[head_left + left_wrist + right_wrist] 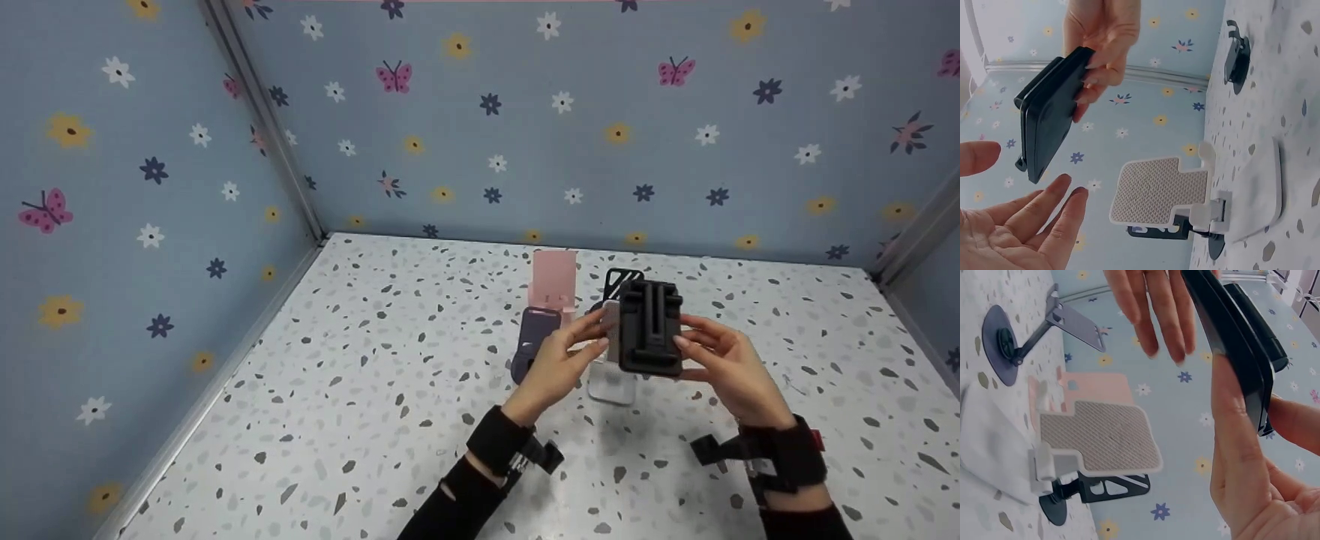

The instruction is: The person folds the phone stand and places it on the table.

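A black folded phone stand [651, 328] is held up in the air by my right hand [739, 367], thumb on one face and fingers behind. In the right wrist view the same folded stand [1241, 343] tilts between thumb and fingers. My left hand [555, 367] hovers at its other side; the left wrist view shows those fingers [1044, 222] spread and apart from it. Just behind stands a white phone stand [1148, 191] with a grey textured pad, partly hidden in the head view.
A purple phone stand [538, 330] with a round base stands left of the white one. Farther back are a pink stand [553, 277] and a black stand [622, 277] with slanted cutouts. Flower-patterned walls [525, 135] enclose the speckled tabletop [360, 360].
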Demonstrator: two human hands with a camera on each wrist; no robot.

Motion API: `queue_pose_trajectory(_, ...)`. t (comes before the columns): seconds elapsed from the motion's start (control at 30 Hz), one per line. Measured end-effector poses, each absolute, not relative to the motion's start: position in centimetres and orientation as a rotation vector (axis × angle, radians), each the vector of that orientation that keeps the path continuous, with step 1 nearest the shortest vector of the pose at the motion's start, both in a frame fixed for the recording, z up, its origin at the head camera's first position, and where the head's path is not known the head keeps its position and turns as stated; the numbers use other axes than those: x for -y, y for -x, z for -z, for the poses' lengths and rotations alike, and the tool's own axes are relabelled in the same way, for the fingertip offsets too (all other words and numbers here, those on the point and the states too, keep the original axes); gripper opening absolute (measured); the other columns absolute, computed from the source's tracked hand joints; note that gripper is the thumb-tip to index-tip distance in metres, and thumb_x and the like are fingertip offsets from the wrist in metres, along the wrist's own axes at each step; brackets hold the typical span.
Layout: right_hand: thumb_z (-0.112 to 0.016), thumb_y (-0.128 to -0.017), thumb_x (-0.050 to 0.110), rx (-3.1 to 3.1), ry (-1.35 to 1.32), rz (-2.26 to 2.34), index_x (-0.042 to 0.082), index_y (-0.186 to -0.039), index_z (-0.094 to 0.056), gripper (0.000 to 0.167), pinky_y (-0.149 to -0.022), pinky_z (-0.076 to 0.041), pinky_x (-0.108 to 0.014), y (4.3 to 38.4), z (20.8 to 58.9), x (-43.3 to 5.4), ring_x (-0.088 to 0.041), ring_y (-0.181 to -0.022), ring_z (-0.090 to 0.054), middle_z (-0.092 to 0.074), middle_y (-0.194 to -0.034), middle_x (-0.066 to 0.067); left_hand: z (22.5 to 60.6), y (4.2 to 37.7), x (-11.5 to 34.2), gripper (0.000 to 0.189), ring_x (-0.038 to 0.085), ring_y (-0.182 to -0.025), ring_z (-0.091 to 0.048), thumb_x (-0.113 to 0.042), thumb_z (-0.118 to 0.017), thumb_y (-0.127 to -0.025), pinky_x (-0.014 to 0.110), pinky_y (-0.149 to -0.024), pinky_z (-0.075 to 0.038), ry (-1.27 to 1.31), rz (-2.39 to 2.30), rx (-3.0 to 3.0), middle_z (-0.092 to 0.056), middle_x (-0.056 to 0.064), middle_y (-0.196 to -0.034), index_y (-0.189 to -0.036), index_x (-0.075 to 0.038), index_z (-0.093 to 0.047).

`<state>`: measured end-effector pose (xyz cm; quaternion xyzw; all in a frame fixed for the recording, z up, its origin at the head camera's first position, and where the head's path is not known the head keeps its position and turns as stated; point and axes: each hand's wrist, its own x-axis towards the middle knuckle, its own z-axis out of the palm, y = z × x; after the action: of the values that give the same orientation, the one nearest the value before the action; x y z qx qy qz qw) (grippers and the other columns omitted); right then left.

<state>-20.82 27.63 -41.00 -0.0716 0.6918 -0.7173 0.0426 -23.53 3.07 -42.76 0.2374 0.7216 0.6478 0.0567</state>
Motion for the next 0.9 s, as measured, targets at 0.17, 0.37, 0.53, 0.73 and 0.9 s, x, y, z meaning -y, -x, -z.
queue_pose_trajectory(0.17,-0.059,-0.099,0.009,-2.07,0.213,2.27,0.013,-0.131,-0.05,0.034,-0.075,-0.063,-0.031,20.7,40.6,-29.5,-0.011,-0.09,-0.069,-0.071,-0.106,0.003,42.9,23.6,-3.1,0.047,0.026,-0.13,-0.056,-0.009,-0.055,-0.099,0.029,-0.108,-0.048,-0.88,-1.967,-2.329,-0.059,0.015,-0.139,-0.145,-0.002,-0.047)
queue_pose_trajectory(0.37,-0.059,-0.099,0.009,-2.035,0.157,2.317,0.02,-0.124,-0.055,0.027,-0.075,-0.062,-0.03,20.5,40.9,-31.9,-0.01,-0.089,-0.068,-0.072,-0.103,0.004,43.2,23.9,-2.3,0.048,0.025,-0.132,-0.054,-0.01,-0.059,-0.095,0.033,-0.114,-0.043,-0.967,-1.812,-2.62,-0.06,0.011,-0.139,-0.142,-0.002,-0.051)
queue_pose_trajectory(0.53,-0.058,-0.099,0.01,-2.046,0.116,2.301,0.022,-0.123,-0.055,0.027,-0.075,-0.062,-0.028,20.3,41.8,-33.8,-0.009,-0.089,-0.069,-0.071,-0.102,0.006,43.4,24.6,-1.0,0.051,0.031,-0.135,-0.05,-0.011,-0.062,-0.092,0.042,-0.116,-0.04,-1.012,-1.554,-2.929,-0.058,0.015,-0.141,-0.141,-0.002,-0.052)
queue_pose_trajectory(0.73,-0.06,-0.099,0.016,-2.146,-0.005,2.165,0.02,-0.127,-0.049,0.031,-0.075,-0.062,-0.026,20.4,43.0,-35.4,-0.006,-0.087,-0.068,-0.069,-0.098,0.01,43.9,25.4,0.7,0.055,0.035,-0.142,-0.041,-0.011,-0.064,-0.09,0.044,-0.121,-0.032,-1.037,-1.295,-3.175,-0.051,0.017,-0.147,-0.142,0.002,-0.049)
queue_pose_trajectory(0.9,-0.06,-0.099,0.021,-2.274,-0.09,2.0,0.003,-0.143,-0.039,0.052,-0.073,-0.062,-0.025,21.3,43.7,-36.1,-0.003,-0.084,-0.067,-0.066,-0.095,0.015,44.8,25.5,1.8,0.057,0.036,-0.144,-0.038,-0.013,-0.064,-0.091,0.047,-0.121,-0.031,-1.015,-1.243,-3.216,-0.048,0.017,-0.149,-0.143,0.002,-0.047)
